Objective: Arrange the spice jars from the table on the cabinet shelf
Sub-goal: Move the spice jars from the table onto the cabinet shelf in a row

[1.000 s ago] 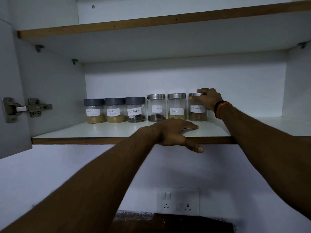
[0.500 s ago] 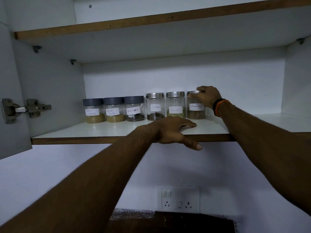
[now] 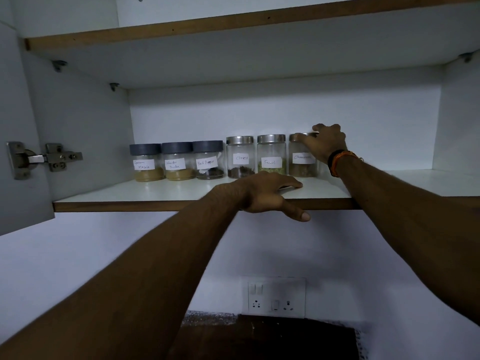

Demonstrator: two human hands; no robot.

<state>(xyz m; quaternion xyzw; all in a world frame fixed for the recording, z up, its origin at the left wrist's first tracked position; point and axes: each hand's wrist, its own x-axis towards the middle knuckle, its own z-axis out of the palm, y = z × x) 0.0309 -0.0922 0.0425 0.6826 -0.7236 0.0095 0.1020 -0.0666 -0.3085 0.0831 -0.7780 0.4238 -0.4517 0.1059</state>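
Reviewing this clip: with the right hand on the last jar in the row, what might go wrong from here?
The right hand grips the Cinnamon jar by its lid, high up; a push might tip it. It stands close beside the Fennel jar, so a nudge leftward may knock the row. The left hand rests on the shelf edge.

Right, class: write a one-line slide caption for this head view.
Right hand grips the steel-lidded glass cinnamon jar, last of six on the white shelf.

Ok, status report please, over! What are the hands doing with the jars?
Right hand grips the steel lid of the glass Cinnamon jar, last in a row of six. Left hand flat on the white shelf's front edge. Nothing blocking.
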